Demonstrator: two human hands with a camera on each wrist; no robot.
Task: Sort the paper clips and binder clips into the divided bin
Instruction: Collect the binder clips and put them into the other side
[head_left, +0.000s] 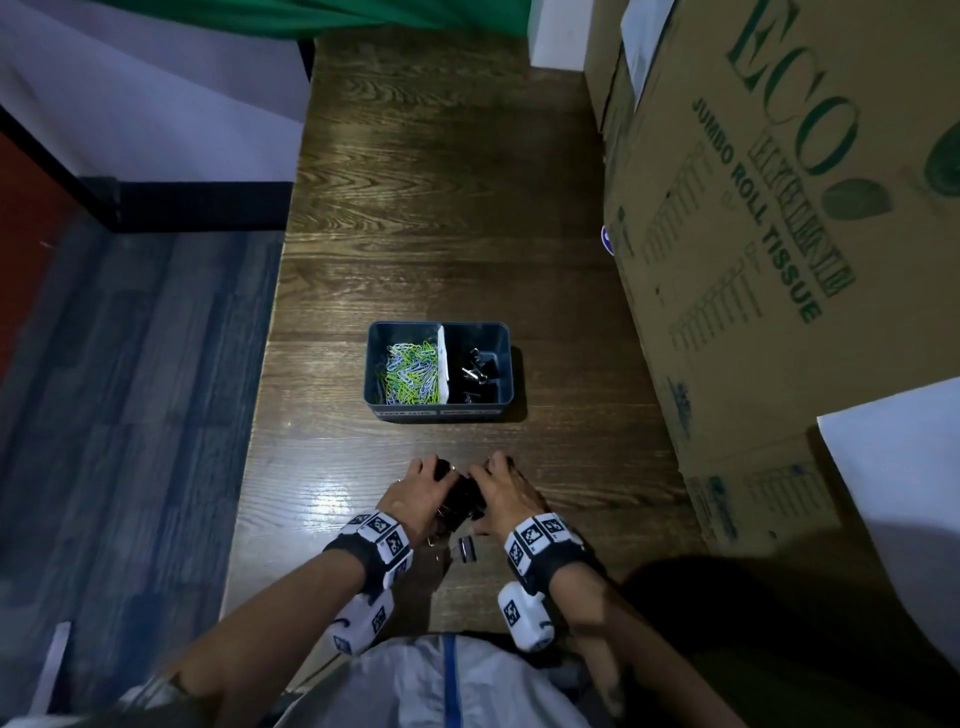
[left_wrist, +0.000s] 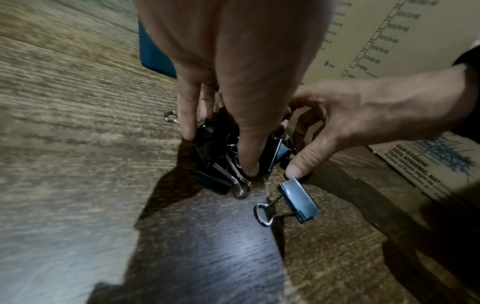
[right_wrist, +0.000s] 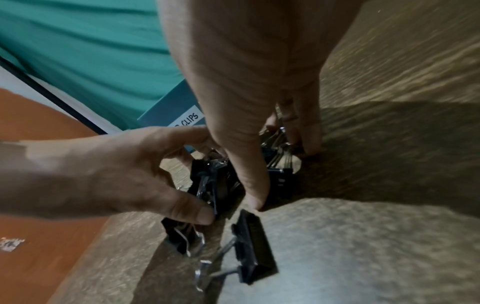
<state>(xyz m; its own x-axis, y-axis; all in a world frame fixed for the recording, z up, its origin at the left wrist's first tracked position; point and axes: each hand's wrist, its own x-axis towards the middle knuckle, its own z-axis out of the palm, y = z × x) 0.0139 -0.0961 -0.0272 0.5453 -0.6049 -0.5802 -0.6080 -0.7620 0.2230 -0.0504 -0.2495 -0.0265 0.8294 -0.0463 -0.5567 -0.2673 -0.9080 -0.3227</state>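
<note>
"ECO" carton (head_left: 753, 218), "CLIPS" bin label (right_wrist: 188, 119)

Head view: looks steeply down from above over the wooden table (head_left: 447, 218). Left and right wrist views: close, low along each hand from opposite sides; all three share the binder clip pile (left_wrist: 221, 156) and lone binder clip (right_wrist: 253, 246).

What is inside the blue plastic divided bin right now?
The blue plastic divided bin holds coloured paper clips in its left compartment and a few black binder clips in its right. The near wall's shadow hides the right compartment's front floor.
</note>
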